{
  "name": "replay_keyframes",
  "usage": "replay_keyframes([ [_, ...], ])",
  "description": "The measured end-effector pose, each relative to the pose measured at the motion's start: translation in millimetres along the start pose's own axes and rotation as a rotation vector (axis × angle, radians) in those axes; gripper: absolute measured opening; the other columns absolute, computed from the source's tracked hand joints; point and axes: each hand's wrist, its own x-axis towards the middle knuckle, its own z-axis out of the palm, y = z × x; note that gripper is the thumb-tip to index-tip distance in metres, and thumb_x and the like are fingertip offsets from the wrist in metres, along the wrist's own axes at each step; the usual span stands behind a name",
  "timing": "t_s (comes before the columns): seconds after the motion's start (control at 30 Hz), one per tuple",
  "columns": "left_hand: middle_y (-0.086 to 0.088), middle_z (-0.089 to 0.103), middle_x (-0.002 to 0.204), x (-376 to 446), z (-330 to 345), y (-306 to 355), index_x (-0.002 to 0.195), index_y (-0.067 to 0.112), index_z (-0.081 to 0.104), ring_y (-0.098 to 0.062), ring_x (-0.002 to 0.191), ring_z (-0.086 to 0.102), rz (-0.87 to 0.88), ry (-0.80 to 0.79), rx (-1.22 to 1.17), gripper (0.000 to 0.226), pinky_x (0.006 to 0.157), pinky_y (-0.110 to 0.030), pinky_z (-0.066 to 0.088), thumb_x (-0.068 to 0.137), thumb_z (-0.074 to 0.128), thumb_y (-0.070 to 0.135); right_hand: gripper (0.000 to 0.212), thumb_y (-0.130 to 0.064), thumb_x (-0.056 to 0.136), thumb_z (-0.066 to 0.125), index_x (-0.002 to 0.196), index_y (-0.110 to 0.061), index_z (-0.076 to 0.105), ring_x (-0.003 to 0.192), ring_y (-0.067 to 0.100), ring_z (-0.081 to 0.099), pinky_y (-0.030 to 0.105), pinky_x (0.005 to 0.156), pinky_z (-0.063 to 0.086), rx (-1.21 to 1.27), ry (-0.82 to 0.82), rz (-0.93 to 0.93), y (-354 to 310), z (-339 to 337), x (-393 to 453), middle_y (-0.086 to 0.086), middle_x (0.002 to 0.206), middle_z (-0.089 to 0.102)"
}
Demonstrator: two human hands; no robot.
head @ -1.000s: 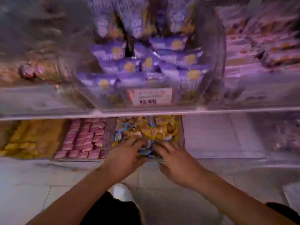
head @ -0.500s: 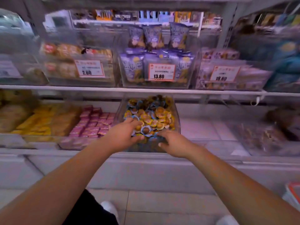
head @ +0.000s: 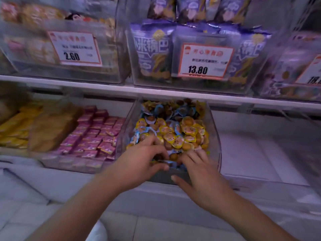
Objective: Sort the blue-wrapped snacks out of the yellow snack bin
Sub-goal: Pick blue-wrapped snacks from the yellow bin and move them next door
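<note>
Two hands, left hand [head: 139, 164] and right hand [head: 199, 173], dig curled into one clear snack bin [head: 214, 136]; whether either grips a wrapper cannot be told.

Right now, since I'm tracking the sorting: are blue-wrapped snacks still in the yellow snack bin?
Yes, still in. Blue-wrapped snacks lie among the yellow ones toward the back of the clear bin and along its left side.

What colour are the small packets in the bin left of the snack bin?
Pink packets, clearest in the head view.
</note>
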Motion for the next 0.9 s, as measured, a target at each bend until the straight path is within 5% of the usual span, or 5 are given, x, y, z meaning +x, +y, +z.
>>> replay_keyframes([
  [0.17, 0.014, 0.054, 0.119, -1.4, 0.4, 0.8, 0.101, 0.028, 0.066, -0.002, 0.106, 0.056, 0.016, 0.04, -0.04, 0.019, 0.093, -0.027, 0.046, 0.086, 0.071, 0.04, 0.027, -0.051, 0.094, 0.054, 0.105, -0.027, 0.062, 0.106, 0.014, 0.04, 0.034, 0.088, 0.041, 0.086, -0.044, -0.05, 2.2, -9.7, 12.6, -0.011, 0.1, 0.058],
  [0.4, 0.015, 0.063, 0.093, 5.1, -1.1, -6.4, 0.092, 0.034, 0.07, -0.004, 0.084, 0.061, -0.053, 0.08, -0.209, 0.013, 0.074, -0.027, 0.05, 0.083, 0.074, 0.043, 0.023, -0.036, 0.087, 0.072, 0.11, -0.035, 0.075, 0.1, 0.011, 0.043, 0.029, 0.088, 0.038, 0.331, -0.136, -0.002, 16.2, -16.6, 20.5, -0.01, 0.095, 0.064],
  [0.67, 0.004, 0.069, 0.075, 6.9, 1.4, -5.7, 0.093, 0.041, 0.072, -0.009, 0.067, 0.065, -0.285, 0.384, -0.528, 0.025, 0.058, -0.024, 0.053, 0.075, 0.069, 0.058, 0.014, -0.024, 0.091, 0.068, 0.084, -0.017, 0.078, 0.076, 0.011, 0.057, 0.031, 0.069, 0.045, 0.45, 0.143, 0.166, 12.0, -16.5, 27.0, 0.0, 0.073, 0.069],
  [0.8, 0.005, 0.068, 0.075, 7.3, 5.7, 4.4, 0.093, 0.039, 0.072, -0.008, 0.065, 0.064, -0.295, 0.419, -0.546, 0.018, 0.057, -0.029, 0.054, 0.078, 0.072, 0.049, 0.01, -0.022, 0.09, 0.071, 0.095, -0.027, 0.078, 0.077, -0.007, 0.064, 0.008, 0.066, 0.047, 0.615, 0.287, 0.304, 11.7, -17.7, 29.6, -0.022, 0.075, 0.068],
  [0.9, 0.015, 0.068, 0.073, 7.8, 13.4, 14.4, 0.096, 0.036, 0.072, 0.0, 0.065, 0.063, -0.308, 0.401, -0.592, 0.014, 0.055, -0.019, 0.051, 0.082, 0.075, 0.038, 0.009, -0.02, 0.091, 0.07, 0.096, -0.025, 0.076, 0.078, 0.006, 0.071, 0.024, 0.069, 0.059, 0.764, 0.291, 0.382, 12.6, -18.1, 33.3, -0.011, 0.087, 0.074],
])
